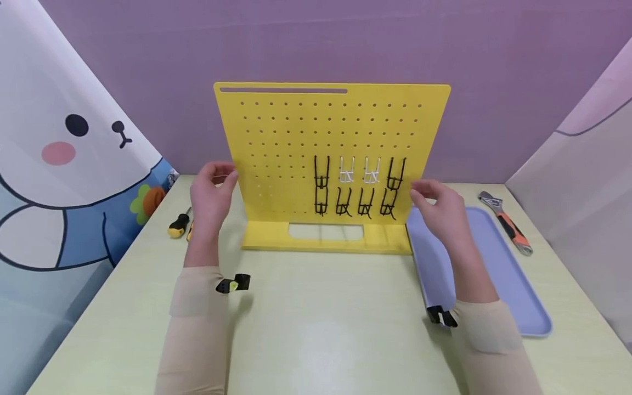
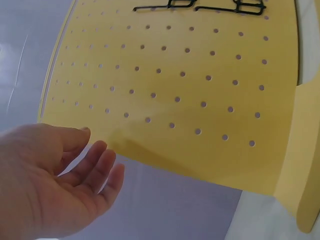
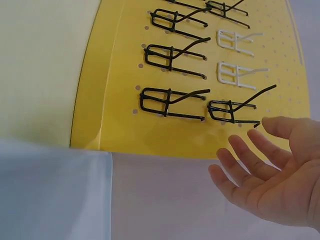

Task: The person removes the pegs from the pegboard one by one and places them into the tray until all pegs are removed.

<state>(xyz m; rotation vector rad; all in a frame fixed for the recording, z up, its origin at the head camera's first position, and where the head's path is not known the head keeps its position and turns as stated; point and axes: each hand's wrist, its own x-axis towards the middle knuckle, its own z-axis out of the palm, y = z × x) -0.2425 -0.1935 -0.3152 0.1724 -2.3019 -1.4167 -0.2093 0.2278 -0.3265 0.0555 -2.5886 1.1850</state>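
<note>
A yellow pegboard [image 1: 281, 159] stands upright on its yellow base. Several black wire hooks [image 1: 365, 203] and two white wire hooks [image 1: 346, 171] are fitted on its lower right part. At the board's left edge is my left hand [image 1: 212, 192], with relaxed, slightly bent fingers; in the left wrist view its thumb [image 2: 75, 137] lies close to the edge. By the right edge, my right hand [image 1: 439, 211] has its fingers [image 3: 255, 162] loosely spread beside the board and its thumb near a black hook [image 3: 232, 111]. Whether either hand touches the board is hard to tell.
A lavender tray [image 1: 486, 258] lies right of the board, partly under my right forearm. An adjustable wrench [image 1: 506, 222] with orange-black handle lies beyond it. A black-and-yellow screwdriver [image 1: 180, 225] lies at the left, another yellow handle partly hidden by my left arm. Purple cloth [image 1: 331, 44] hangs behind.
</note>
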